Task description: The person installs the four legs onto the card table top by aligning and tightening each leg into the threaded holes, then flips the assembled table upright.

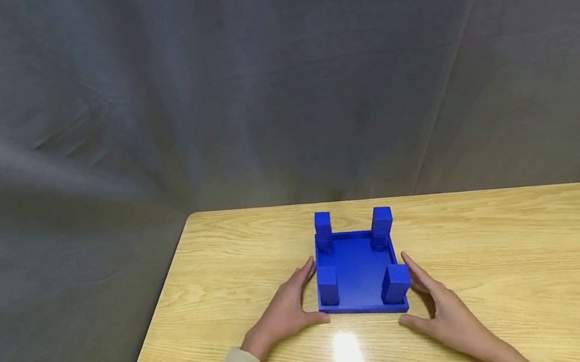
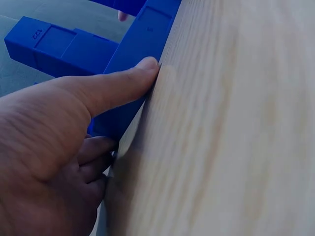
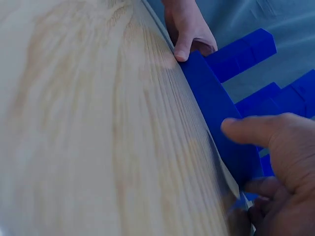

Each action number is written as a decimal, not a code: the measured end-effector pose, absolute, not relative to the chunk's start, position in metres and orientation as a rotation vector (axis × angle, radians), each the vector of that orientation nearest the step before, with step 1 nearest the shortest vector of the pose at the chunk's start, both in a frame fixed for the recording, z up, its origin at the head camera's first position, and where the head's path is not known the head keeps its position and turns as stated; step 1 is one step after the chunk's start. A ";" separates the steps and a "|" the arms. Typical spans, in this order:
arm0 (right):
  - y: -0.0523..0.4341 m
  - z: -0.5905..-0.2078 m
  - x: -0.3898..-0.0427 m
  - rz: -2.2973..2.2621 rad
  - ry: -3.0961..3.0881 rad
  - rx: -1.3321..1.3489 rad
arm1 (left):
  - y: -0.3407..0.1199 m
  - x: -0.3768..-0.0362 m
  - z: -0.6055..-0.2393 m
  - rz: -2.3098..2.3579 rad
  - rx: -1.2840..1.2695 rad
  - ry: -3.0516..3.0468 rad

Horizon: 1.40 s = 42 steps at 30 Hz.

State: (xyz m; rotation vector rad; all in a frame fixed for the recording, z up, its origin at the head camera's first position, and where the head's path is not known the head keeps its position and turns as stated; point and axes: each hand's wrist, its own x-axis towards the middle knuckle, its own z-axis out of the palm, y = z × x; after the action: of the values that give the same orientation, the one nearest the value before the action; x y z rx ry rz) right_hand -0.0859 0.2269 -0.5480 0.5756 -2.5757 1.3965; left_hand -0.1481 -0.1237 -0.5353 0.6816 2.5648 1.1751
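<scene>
At lower centre of the head view, the blue stool (image 1: 358, 272) is lying inverted on the wooden table (image 1: 494, 252), four legs pointing upward, with left hand (image 1: 284, 314) and right hand (image 1: 447, 312) pressing relaxed, open fingers against opposite sides.

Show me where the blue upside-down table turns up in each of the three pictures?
Head: the blue table sits mid-frame on the wooden tabletop, legs up, between the left hand and right hand.
Left wrist: top left, its edge under the left thumb.
Right wrist: right side, its edge running diagonally toward the right thumb.
Shared landmark: the near edge, with a thumb at each end.
</scene>
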 end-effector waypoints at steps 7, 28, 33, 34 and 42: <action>0.218 -0.546 -0.089 1.329 -2.614 0.486 | -0.121 -0.146 -0.540 1.248 0.619 2.544; 0.215 -0.523 -0.080 1.923 -2.281 0.257 | -0.103 -0.136 -0.525 1.876 0.657 2.135; 0.209 -0.508 -0.077 2.051 -2.126 0.203 | -0.094 -0.133 -0.518 2.064 0.725 2.119; 0.207 -0.505 -0.076 2.075 -2.081 0.185 | -0.092 -0.132 -0.516 2.096 0.743 2.132; 0.188 -0.477 -0.073 2.096 -1.797 0.037 | -0.078 -0.132 -0.515 2.259 0.924 2.305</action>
State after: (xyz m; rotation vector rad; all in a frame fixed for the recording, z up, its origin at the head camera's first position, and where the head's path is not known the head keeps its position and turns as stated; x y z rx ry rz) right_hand -0.0727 0.1881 -0.4772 0.0365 -1.7967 2.0961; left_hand -0.1322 -0.0784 -0.5149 0.9242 2.3050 2.2595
